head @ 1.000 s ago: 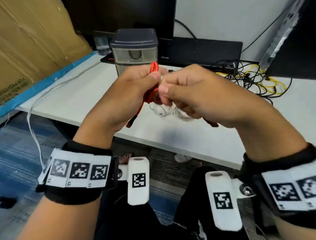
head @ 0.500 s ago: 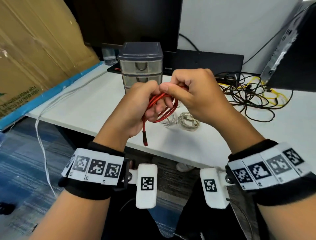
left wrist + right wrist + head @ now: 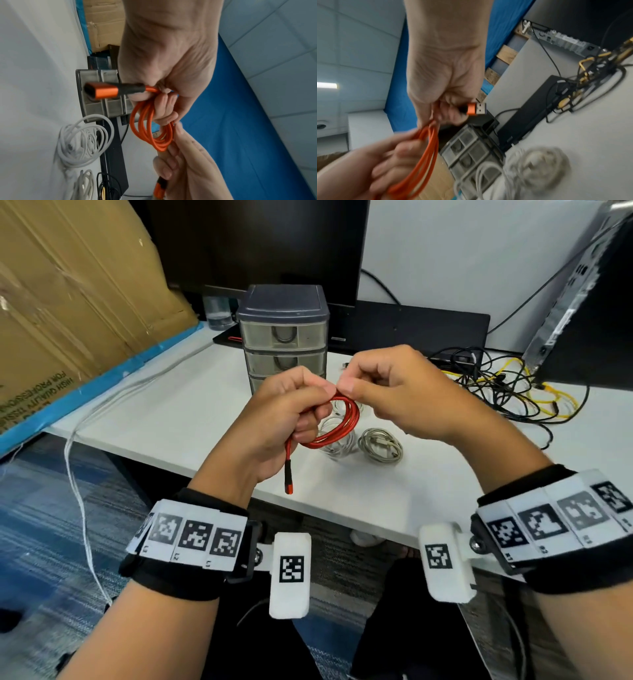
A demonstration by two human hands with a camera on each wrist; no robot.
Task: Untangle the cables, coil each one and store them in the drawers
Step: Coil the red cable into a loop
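**Red cable held coiled in both hands above desk edge**

While both hands work above the near edge of the white desk (image 3: 178,419), the head view shows the left hand (image 3: 274,422) curled round a red cable (image 3: 346,422) wound into a small coil, one plug end hanging toward 6 o'clock. The right hand (image 3: 394,392) pinches the coil's top at 12 o'clock, thumb meeting the left thumb. Behind the hands, at 12 o'clock, stands a grey drawer unit (image 3: 284,337). Two coiled pale cables (image 3: 380,445) lie on the desk under the hands; a tangle of black and yellow cables (image 3: 513,392) sits at 2 o'clock. The cardboard box (image 3: 68,302) at 9 o'clock bears inverted print, partly legible: "FOR PROFESSION…", "HIGH QUALITY". Wristbands carry square coded markers; their small labels are not legible.

Left wrist view: the fingers (image 3: 164,106) wrap the orange-red loops, the metal-sleeved plug (image 3: 102,90) protruding past the thumb; the right hand's fingertips grip the coil's far side.

Right wrist view: the right hand (image 3: 447,94) holds the USB plug (image 3: 476,108) and strands; the left hand is blurred.
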